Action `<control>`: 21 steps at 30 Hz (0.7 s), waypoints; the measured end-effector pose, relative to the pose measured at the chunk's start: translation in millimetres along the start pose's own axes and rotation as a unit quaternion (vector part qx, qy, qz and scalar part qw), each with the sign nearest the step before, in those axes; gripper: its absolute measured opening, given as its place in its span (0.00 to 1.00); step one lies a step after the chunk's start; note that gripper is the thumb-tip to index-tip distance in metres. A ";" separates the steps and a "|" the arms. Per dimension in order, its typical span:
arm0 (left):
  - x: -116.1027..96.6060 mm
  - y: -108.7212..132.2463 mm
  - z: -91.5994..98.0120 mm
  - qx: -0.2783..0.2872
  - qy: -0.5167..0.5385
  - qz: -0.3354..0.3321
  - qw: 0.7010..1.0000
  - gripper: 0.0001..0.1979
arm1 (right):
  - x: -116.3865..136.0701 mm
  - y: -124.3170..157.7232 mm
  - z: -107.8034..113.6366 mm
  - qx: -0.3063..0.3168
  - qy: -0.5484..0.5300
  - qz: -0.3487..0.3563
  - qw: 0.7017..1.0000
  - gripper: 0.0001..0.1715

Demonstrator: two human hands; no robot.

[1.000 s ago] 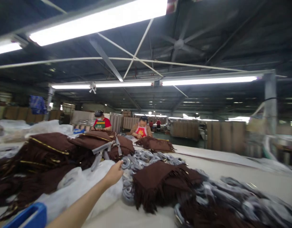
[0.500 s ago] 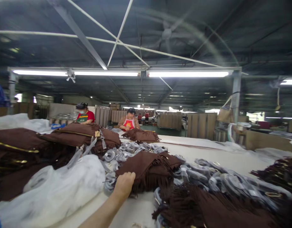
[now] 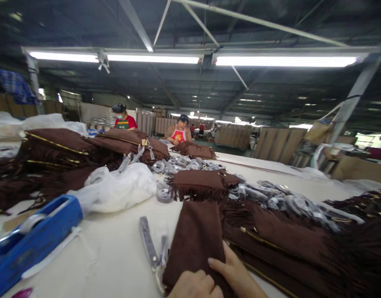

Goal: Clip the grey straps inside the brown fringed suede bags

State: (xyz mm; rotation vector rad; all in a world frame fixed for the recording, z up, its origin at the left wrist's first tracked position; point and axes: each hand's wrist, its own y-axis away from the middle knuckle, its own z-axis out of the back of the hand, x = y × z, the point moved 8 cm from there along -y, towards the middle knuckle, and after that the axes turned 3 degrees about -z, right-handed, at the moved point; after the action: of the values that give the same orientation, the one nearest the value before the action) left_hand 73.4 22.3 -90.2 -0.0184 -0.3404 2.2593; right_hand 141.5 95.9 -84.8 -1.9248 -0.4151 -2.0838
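A brown suede-like bag (image 3: pixel 196 236) stands tilted up before me, near the table's front edge. My right hand (image 3: pixel 235 269) grips its right side, thumb on the front face and fingers behind. At its lower edge, my left hand (image 3: pixel 195 285) is closed with curled fingers against the bag; the fingertips are hidden. A grey-wrapped wrist strap (image 3: pixel 148 242) with a metal ring lies beside the bag on the left. Just beyond is a pile of fringed brown bags (image 3: pixel 198 182). More brown bags with gold zippers (image 3: pixel 280 244) lie stacked to the right.
A blue tape dispenser (image 3: pixel 38 244) stands at the left front of the white table (image 3: pixel 112 252). Behind it are a white plastic bag (image 3: pixel 125 186) and stacked brown bags (image 3: pixel 60 140). Wrapped grey straps (image 3: pixel 289 203) lie across the middle. Two people (image 3: pixel 179 133) work across the table.
My left hand has left the fringed bag in the middle and come back towards me. Both hands now hold a brown bag close in. The view has tilted down, showing the tape dispenser.
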 end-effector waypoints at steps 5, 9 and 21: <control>66.1 45.4 80.1 -0.031 0.187 0.147 0.971 0.19 | 31.6 15.1 -3.8 0.161 -0.038 -0.063 0.984 0.30; 98.0 77.2 91.6 -0.005 0.164 0.145 0.976 0.42 | 58.3 7.0 2.2 0.243 0.108 -0.058 0.962 0.26; 85.0 72.9 48.7 0.112 0.101 0.193 0.970 0.26 | 89.3 -7.6 -30.4 -0.004 0.497 0.104 0.861 0.10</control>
State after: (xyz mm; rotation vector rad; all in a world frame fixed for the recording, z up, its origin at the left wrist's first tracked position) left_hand -42.7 29.4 -53.1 -0.2106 0.0343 2.6406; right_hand 103.7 90.6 1.8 -0.6227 0.0447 -2.5361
